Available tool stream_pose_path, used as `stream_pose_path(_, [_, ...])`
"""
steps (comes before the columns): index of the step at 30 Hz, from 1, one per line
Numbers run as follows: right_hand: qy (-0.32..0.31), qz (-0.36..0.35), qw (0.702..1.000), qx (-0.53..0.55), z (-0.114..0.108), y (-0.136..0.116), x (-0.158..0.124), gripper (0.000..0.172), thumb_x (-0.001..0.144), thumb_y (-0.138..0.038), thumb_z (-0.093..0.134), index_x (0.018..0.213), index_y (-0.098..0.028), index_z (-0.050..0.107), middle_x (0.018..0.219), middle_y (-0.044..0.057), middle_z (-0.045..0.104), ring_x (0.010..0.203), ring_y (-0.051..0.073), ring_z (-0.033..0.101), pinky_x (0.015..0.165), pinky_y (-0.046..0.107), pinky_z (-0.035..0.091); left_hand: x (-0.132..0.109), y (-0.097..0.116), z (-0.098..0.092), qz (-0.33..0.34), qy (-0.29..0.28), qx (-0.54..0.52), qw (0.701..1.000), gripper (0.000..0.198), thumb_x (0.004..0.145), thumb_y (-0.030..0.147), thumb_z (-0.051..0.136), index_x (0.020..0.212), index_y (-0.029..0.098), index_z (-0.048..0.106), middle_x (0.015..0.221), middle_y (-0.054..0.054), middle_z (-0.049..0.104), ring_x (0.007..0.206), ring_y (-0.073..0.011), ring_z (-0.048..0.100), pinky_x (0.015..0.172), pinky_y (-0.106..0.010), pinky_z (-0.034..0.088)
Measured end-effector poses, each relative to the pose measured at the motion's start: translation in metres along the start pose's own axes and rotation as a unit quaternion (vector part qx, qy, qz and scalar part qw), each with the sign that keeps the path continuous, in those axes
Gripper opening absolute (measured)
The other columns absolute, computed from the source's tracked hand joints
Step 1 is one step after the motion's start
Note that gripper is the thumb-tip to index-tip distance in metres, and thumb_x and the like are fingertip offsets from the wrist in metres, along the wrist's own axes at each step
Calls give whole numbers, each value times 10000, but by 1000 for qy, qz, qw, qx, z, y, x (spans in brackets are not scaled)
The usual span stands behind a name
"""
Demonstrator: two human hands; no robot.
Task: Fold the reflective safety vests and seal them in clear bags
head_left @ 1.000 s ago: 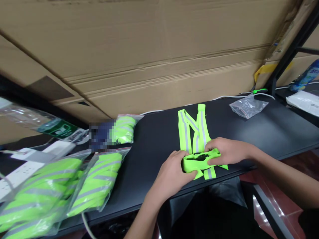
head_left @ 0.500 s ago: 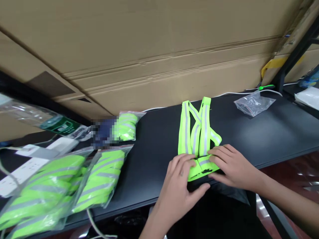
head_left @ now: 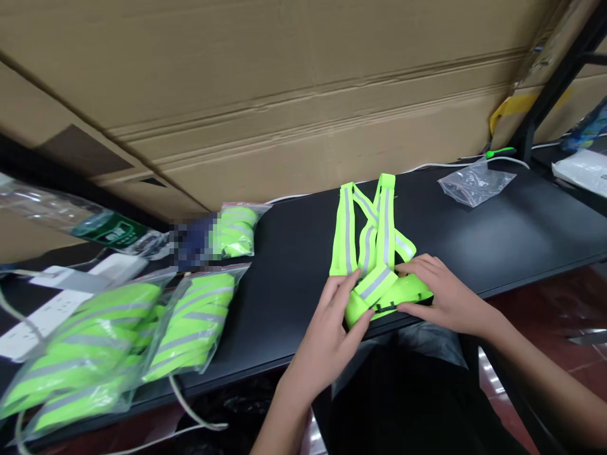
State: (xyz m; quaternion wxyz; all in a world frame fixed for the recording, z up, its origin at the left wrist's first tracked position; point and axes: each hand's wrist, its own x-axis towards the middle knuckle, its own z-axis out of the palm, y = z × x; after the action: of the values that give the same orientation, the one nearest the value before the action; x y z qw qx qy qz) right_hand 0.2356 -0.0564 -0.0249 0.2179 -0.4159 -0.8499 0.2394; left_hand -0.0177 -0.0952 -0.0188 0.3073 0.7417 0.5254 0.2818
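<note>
A neon yellow-green reflective strap harness [head_left: 385,243] with grey stripes lies on the black table, its straps crossing and its near end folded over at the table's front edge. My left hand [head_left: 334,328] grips the left side of the folded part between thumb and fingers. On the right side, my right hand [head_left: 439,294] pinches the bunched band, thumb in front and fingers behind. Black buckle pieces show between the two hands.
Clear bags of folded neon straps [head_left: 192,325] lie at the left, beside a white power strip [head_left: 45,322]. An open plastic bag [head_left: 475,183] and a green-handled tool [head_left: 500,153] are at the back right. Cardboard [head_left: 284,82] stands behind the table [head_left: 279,284].
The near band of the harness has been folded over at an angle and spreads wider to the right. My right hand has moved outward, and my left thumb has closed onto the fabric.
</note>
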Motion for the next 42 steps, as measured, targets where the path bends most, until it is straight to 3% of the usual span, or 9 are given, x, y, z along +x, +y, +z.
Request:
stream_pose_path(6, [-15, -20, 1000, 17, 2, 1, 3, 347, 930, -367, 667, 1236, -231, 574, 1134, 88, 606, 1105, 278, 519, 968, 453, 449, -8, -15, 9, -3, 54, -167, 984, 537, 893, 144, 585, 1407, 273, 495, 1234, -96, 552, 1180, -261, 587, 995, -396, 502])
stream_pose_path(10, [6, 3, 998, 65, 1, 5, -1, 262, 927, -295, 650, 1156, -242, 534, 1151, 78, 601, 1069, 263, 542, 938, 439, 452, -9, -29, 16, 26, 147, -341, 928, 306, 898, 182, 636, 1195, 228, 576, 1138, -92, 628, 1174, -303, 615, 1044, -499, 467])
stream_pose_path(14, [85, 58, 977, 188, 4, 11, -9, 328, 859, -252, 711, 1089, -267, 478, 1135, 52, 597, 993, 239, 586, 849, 389, 489, -7, -37, 14, 61, 216, -436, 871, 430, 823, 189, 738, 1191, 280, 536, 903, 14, 586, 966, -230, 662, 1069, -574, 441])
stream_pose_path(20, [259, 157, 843, 445, 16, 15, -9, 505, 716, -173, 769, 1117, -276, 480, 903, -7, 626, 775, 189, 647, 622, 294, 514, -14, -25, 14, 10, 190, -352, 917, 362, 898, 167, 688, 1220, 247, 543, 737, 51, 514, 785, -174, 658, 896, -434, 547])
stream_pose_path(25, [461, 225, 707, 486, 11, 21, -3, 320, 728, -188, 695, 1027, -210, 585, 765, -28, 634, 784, 193, 698, 882, 438, 560, -17, -10, 14, -48, 207, -327, 921, 320, 912, 195, 672, 1205, 250, 555, 758, 43, 550, 795, -185, 682, 840, -390, 563])
stream_pose_path(30, [540, 239, 773, 230, -6, 48, -25, 396, 805, -316, 737, 1155, -219, 578, 1036, 62, 697, 978, 264, 716, 1005, 561, 503, -25, -15, 3, -58, 201, -276, 938, 521, 853, 188, 722, 1320, 286, 512, 867, 21, 598, 853, -210, 710, 851, -391, 577])
stream_pose_path(35, [442, 232, 843, -200, -33, 59, -43, 385, 852, -344, 680, 1199, -181, 642, 1192, 164, 666, 1169, 382, 623, 1013, 626, 472, -41, -36, -19, -60, 150, -143, 976, 641, 820, 280, 776, 1389, 313, 482, 1015, -31, 665, 996, -259, 715, 867, -387, 593])
stream_pose_path(39, [436, 137, 847, -273, -47, 27, -28, 356, 892, -313, 667, 1213, -161, 661, 1175, 166, 696, 1152, 366, 646, 1000, 575, 510, -50, -49, -38, -79, 88, 34, 992, 489, 878, 387, 712, 1338, 355, 551, 1232, -64, 650, 1227, -310, 619, 915, -406, 576])
stream_pose_path(42, [351, 85, 907, -216, -39, -1, -6, 436, 938, -289, 622, 1355, -177, 564, 1332, 171, 623, 1306, 345, 561, 1094, 545, 457, -55, -52, -42, -67, 59, 139, 986, 418, 923, 410, 648, 1333, 382, 568, 1353, -58, 598, 1344, -333, 512, 971, -456, 545])
